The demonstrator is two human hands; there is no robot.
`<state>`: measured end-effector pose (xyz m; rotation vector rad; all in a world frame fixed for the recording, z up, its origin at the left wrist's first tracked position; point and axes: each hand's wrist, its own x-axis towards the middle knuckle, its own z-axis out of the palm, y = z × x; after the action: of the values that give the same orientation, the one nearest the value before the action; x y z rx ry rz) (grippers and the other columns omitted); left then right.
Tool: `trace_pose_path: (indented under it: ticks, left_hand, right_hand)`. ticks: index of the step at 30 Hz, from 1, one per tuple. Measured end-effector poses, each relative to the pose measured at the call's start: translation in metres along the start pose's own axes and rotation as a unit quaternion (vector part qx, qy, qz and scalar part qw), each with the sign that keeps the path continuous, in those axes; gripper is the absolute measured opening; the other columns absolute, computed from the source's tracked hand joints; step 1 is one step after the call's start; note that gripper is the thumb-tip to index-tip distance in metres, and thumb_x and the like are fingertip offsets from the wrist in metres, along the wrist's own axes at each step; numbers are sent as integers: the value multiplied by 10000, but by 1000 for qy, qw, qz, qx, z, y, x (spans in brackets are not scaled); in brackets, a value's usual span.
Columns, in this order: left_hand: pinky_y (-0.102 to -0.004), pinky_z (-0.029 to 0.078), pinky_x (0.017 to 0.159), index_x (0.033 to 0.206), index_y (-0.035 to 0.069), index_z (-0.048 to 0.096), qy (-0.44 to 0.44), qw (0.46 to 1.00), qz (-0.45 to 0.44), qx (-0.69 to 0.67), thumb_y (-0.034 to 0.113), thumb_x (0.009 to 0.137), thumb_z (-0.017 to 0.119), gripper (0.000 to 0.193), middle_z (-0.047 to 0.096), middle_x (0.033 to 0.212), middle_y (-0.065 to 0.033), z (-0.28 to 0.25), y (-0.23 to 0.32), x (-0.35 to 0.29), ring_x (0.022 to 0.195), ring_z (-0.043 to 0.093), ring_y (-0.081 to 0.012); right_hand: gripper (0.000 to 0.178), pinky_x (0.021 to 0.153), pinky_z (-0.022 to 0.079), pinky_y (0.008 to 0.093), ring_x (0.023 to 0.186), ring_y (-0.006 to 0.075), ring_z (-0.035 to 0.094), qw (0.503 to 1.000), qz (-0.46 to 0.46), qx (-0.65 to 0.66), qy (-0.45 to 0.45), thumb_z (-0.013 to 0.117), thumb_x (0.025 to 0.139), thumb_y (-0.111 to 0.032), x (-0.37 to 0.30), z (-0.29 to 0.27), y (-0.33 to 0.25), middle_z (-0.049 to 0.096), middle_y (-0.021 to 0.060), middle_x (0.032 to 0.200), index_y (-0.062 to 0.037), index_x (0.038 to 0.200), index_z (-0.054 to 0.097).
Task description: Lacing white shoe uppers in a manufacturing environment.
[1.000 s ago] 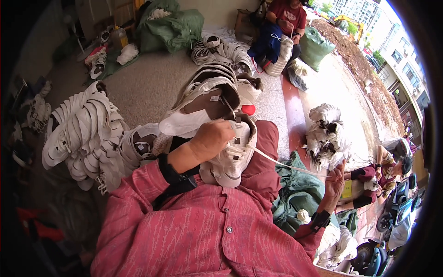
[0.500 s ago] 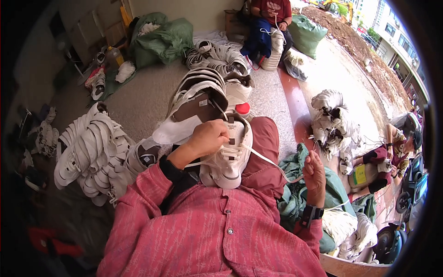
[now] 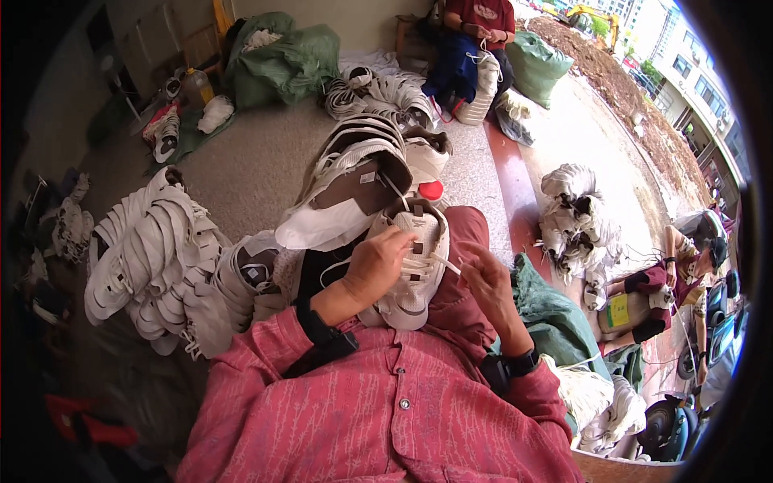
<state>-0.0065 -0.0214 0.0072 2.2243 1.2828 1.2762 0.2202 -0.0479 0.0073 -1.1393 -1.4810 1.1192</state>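
A white shoe upper (image 3: 405, 307) rests on my lap against my right thigh, toe toward me, with small dark patches on its tongue. My left hand (image 3: 377, 264) is closed on the left edge of its lacing, fingertips beside the tongue. From the right side of the eyelets a white shoelace (image 3: 448, 264) runs to my right hand (image 3: 489, 283), which pinches it close to the upper. What lies under my left fingertips is hidden. Just beyond is a nested stack of similar uppers (image 3: 336, 196) with dark linings.
Piles of uppers lie on the left (image 3: 145, 258) and right (image 3: 573, 211). A green sack (image 3: 555, 310) and white lace bundles (image 3: 616, 414) are by my right arm. One co-worker (image 3: 481, 18) sits at the back; another (image 3: 684, 262) is at far right. A large green sack (image 3: 290, 60) stands behind.
My right hand has come in from the far right to beside the upper, so the lace stretch between them is much shorter. My left hand has shifted slightly right and down.
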Motion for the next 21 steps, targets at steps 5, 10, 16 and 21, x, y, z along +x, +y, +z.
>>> trace_pose_path:
  ticks: [5,10,16,21]
  left_hand:
    - [-406,515,670,980,72,612,-7,1000,-6,-27,54,833,619,148,648,916,-123,12,-10,9,815,645,-332]
    - [-384,524,708,1014,52,631,-59,998,5,-27,25,819,628,197,670,917,-127,1,-20,14,846,660,-325]
    - [-387,526,754,1043,49,644,-75,995,-15,-58,42,834,608,212,683,955,-146,-5,-18,15,881,658,-336]
    - [-403,523,764,1055,46,648,-67,996,-22,-63,48,840,592,222,683,952,-158,-5,-21,14,890,655,-348]
  right_hand:
    - [214,614,495,386,709,333,627,924,-178,-338,4,583,872,-93,25,17,-17,641,139,848,-82,1078,640]
    - [103,599,504,415,746,312,638,815,-223,-531,-70,606,834,-138,45,28,-34,587,101,869,-93,926,618]
    - [77,586,513,412,750,289,665,729,-225,-619,-186,610,775,-84,62,38,-40,606,99,888,-74,835,656]
    - [82,594,529,401,741,292,675,682,-196,-660,-247,614,767,-72,71,44,-37,623,105,933,-81,800,689]
